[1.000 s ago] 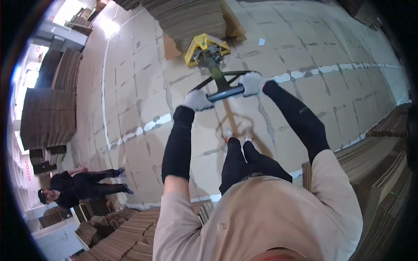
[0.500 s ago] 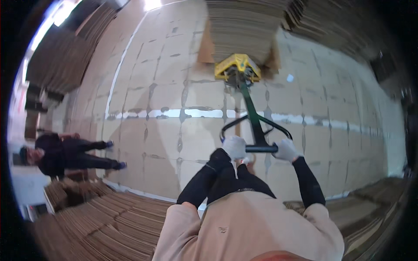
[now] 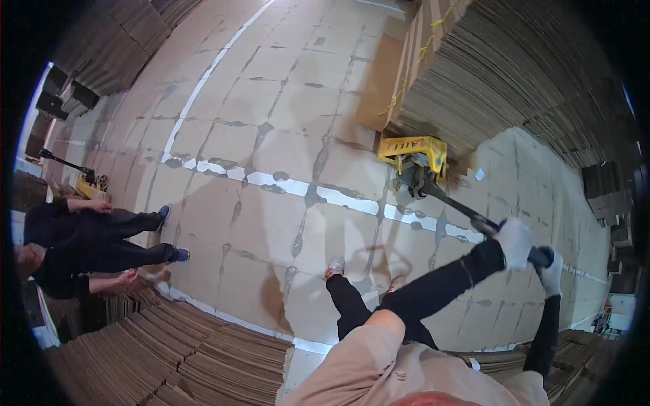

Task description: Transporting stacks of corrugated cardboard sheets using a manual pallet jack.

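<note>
Head view: your left hand (image 3: pixel 514 242) and right hand (image 3: pixel 552 272), both in white gloves, have a closed grip on the black handle (image 3: pixel 484 223) of the yellow pallet jack (image 3: pixel 414 154). Its forks sit under a tall stack of flattened cardboard (image 3: pixel 501 74), so the load looks picked up but not yet moved away. On the concrete floor (image 3: pixel 271 122) a white painted line (image 3: pixel 298 186) runs across. At your left a person in dark clothes (image 3: pixel 88 243) bends over lower cardboard stacks (image 3: pixel 169 358).
</note>
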A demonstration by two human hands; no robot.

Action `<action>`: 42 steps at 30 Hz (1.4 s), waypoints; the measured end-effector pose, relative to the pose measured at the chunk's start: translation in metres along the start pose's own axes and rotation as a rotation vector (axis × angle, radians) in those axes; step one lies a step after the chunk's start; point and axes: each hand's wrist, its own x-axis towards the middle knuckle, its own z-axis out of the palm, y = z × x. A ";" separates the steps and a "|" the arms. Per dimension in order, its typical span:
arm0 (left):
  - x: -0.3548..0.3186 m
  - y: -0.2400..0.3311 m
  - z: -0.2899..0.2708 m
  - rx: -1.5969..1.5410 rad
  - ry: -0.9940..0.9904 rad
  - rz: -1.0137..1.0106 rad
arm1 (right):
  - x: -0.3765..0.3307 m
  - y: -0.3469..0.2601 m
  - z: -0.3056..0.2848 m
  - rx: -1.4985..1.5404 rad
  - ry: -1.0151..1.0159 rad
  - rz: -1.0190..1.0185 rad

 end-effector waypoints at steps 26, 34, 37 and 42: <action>-0.113 0.155 0.083 0.147 -0.144 -0.257 | -0.164 0.041 -0.036 0.018 0.013 -0.487; -0.086 0.240 0.145 0.102 -0.145 -0.339 | -0.173 0.166 -0.053 0.244 0.185 -0.388; -0.081 0.253 0.136 -0.125 -0.192 -0.269 | -0.176 0.190 -0.054 0.223 0.317 -0.430; -0.116 0.202 0.113 -0.149 -0.089 -0.130 | -0.168 0.182 -0.064 0.182 0.291 -0.513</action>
